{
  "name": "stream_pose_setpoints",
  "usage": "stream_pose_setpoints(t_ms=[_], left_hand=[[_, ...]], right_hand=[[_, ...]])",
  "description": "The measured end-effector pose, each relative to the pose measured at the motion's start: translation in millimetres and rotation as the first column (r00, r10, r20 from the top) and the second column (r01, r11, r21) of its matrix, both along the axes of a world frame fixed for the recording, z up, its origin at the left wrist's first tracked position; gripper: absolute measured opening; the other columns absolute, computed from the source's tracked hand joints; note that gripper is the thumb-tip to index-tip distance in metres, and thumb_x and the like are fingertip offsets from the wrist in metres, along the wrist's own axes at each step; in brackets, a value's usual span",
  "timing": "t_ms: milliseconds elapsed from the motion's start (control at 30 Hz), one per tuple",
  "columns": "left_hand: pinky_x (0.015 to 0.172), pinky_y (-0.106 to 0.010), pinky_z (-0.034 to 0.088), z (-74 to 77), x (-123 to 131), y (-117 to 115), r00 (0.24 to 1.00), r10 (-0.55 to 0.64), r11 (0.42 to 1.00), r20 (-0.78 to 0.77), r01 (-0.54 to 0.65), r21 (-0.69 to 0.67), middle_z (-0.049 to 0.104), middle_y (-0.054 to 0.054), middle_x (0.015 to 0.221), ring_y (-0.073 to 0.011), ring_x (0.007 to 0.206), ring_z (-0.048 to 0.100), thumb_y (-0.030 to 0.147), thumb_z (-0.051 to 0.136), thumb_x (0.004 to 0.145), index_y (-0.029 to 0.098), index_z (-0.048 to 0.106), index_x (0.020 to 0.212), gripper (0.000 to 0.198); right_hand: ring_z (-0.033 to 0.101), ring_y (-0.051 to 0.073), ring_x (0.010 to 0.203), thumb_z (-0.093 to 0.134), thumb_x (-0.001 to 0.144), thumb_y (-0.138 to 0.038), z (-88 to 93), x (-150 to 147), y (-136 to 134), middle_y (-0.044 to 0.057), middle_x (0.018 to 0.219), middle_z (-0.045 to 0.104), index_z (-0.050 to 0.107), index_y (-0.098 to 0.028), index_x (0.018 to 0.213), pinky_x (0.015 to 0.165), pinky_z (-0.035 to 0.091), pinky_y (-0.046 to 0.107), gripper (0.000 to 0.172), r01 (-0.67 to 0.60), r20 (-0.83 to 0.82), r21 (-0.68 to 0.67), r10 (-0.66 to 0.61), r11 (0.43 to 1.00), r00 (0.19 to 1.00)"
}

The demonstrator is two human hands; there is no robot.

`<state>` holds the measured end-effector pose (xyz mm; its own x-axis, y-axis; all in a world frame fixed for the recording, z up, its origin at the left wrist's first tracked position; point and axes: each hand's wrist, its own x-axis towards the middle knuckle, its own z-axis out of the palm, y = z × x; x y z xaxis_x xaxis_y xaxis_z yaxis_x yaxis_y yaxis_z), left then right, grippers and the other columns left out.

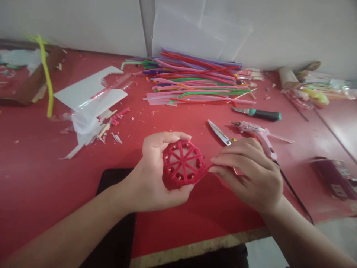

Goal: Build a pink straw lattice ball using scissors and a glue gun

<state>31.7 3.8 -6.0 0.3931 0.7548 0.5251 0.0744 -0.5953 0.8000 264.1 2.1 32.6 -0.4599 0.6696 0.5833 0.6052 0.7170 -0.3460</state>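
My left hand [156, 175] grips a round red wheel-like frame [182, 160] by its rim, thumb at the near edge and fingers at the far one. Several spokes cross at its middle, and small pale stick ends show around the rim. At the frame's right side, my right hand [248, 173] pinches the loose end of a red pipe cleaner [208, 168] that runs off the rim. Scissors [220, 133] lie just beyond my right hand, which hides their handles. Close by rests a pink glue gun [258, 134] with a glue stick in its back.
Many coloured pipe cleaners [195, 80] lie piled at the back. A utility knife [262, 114] is at the right, near a dark red box [333, 176]. White card scraps [89, 93] litter the left. A black flat object [111, 223] lies under my left forearm.
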Motion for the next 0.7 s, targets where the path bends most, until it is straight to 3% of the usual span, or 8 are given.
stream_pose_setpoints(t_ms=[200, 400, 700], left_hand=[[0.091, -0.057, 0.061, -3.3, -3.0, -2.3, 0.999, -0.023, 0.998, -0.027, 0.021, -0.062, 0.045, -0.015, 0.139, -0.0347, 0.121, 0.059, 0.011, 0.082, 0.065, 0.033, 0.026, 0.133, 0.091], [0.088, -0.057, 0.063, -0.7, -2.6, -1.0, 0.999, -0.046, 0.998, -0.025, 0.045, -0.049, 0.048, -0.015, 0.135, -0.0363, 0.119, 0.061, 0.022, 0.09, 0.063, 0.033, 0.027, 0.131, 0.093], [0.093, -0.056, 0.061, -1.7, -5.1, -0.4, 0.996, -0.061, 0.997, -0.067, 0.057, -0.06, 0.051, -0.014, 0.136, -0.0354, 0.123, 0.06, 0.023, 0.089, 0.065, 0.032, 0.03, 0.134, 0.091]], right_hand=[[0.066, 0.018, 0.074, 0.073, 0.087, -0.021, -0.7, 1.5, 0.4, 0.002, 0.081, 0.072, 0.069, -0.023, 0.092, 0.073, 0.05, 0.038, 0.006, -0.032, -0.003, -0.021, 0.032, 0.999, 0.999], [0.065, 0.017, 0.074, 0.074, 0.086, -0.02, -1.9, 0.9, 0.2, 0.003, 0.081, 0.072, 0.07, -0.02, 0.091, 0.074, 0.049, 0.038, 0.007, -0.065, -0.027, -0.066, 0.063, 0.996, 0.998], [0.061, 0.015, 0.076, 0.075, 0.085, -0.018, -7.1, -2.5, 2.4, 0.002, 0.082, 0.071, 0.07, -0.018, 0.088, 0.073, 0.049, 0.032, 0.006, -0.179, -0.079, -0.15, 0.169, 0.972, 0.982]])
